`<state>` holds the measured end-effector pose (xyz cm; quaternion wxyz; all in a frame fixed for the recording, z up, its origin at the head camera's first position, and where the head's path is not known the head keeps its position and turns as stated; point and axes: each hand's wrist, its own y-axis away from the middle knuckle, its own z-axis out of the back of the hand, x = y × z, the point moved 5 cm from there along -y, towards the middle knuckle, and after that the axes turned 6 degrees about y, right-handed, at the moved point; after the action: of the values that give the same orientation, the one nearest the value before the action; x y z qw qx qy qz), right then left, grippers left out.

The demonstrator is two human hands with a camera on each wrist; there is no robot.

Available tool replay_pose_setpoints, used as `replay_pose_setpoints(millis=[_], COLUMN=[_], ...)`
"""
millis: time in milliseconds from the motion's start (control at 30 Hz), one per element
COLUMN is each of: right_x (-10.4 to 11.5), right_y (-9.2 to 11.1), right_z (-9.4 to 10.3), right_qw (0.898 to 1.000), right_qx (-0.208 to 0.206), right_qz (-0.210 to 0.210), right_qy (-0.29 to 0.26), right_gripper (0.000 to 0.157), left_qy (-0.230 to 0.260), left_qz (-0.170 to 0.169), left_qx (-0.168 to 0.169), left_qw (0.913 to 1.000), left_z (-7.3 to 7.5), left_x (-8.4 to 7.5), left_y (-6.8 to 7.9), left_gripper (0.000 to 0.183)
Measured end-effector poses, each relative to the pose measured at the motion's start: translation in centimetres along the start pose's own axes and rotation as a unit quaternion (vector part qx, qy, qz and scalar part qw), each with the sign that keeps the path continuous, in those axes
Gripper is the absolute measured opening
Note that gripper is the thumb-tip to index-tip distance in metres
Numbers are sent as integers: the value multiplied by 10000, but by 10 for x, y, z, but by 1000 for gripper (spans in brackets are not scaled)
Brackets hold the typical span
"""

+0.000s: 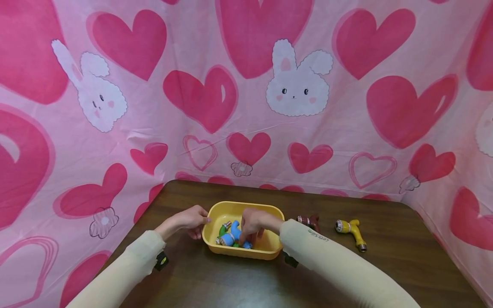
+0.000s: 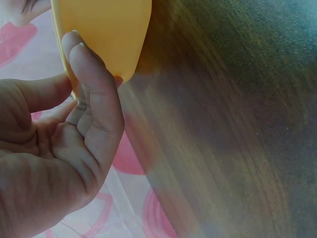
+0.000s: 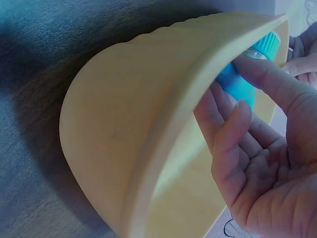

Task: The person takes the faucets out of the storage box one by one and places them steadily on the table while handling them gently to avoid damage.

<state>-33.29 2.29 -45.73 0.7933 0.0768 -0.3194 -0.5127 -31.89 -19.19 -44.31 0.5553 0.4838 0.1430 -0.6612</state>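
A yellow plastic basin (image 1: 246,253) stands on the table. My left hand (image 1: 190,220) pinches its left rim; in the left wrist view the thumb and the curled fingers of the left hand (image 2: 74,134) lie on either side of the basin wall (image 2: 106,34). My right hand (image 1: 254,222) reaches down inside the basin and holds a blue pipe-shaped piece (image 1: 230,238) with a ringed, silvery end. In the right wrist view, thumb and fingers lie around this blue piece (image 3: 237,87). Beside it in the basin is a green piece (image 1: 223,230), partly hidden.
To the right of the basin lie a yellow pipe-shaped piece (image 1: 355,233) and a dark red one (image 1: 313,222), the latter partly covered by the right sleeve (image 1: 327,252). A pink cloth (image 1: 246,119) with hearts and rabbits hangs behind the dark wooden table (image 1: 215,286).
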Motion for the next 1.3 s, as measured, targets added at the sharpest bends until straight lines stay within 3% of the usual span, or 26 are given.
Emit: replay_pose_setpoints(millis=[67, 300, 533, 867, 1300], right_x=[-8, 10, -15, 13, 10], right_y=[-8, 21, -9, 33, 40], right_z=[-2, 10, 3, 17, 19], right_qw=[9997, 9999, 9981, 9999, 9998], right_qx=[43, -21, 76, -10, -163], right_qz=[168, 100, 396, 151, 120], right_qy=[-158, 33, -469, -77, -27], right_gripper=[25, 23, 25, 22, 25], left_qy=[21, 15, -15, 9, 10], left_qz=[-5, -29, -41, -11, -1], left_qx=[5, 6, -67, -62, -45], left_qw=[10000, 10000, 10000, 10000, 10000], left_z=[0, -1, -2, -2, -3], left_x=[0, -2, -2, -2, -2], left_y=[0, 1, 1, 2, 2], left_gripper=[21, 21, 22, 21, 20])
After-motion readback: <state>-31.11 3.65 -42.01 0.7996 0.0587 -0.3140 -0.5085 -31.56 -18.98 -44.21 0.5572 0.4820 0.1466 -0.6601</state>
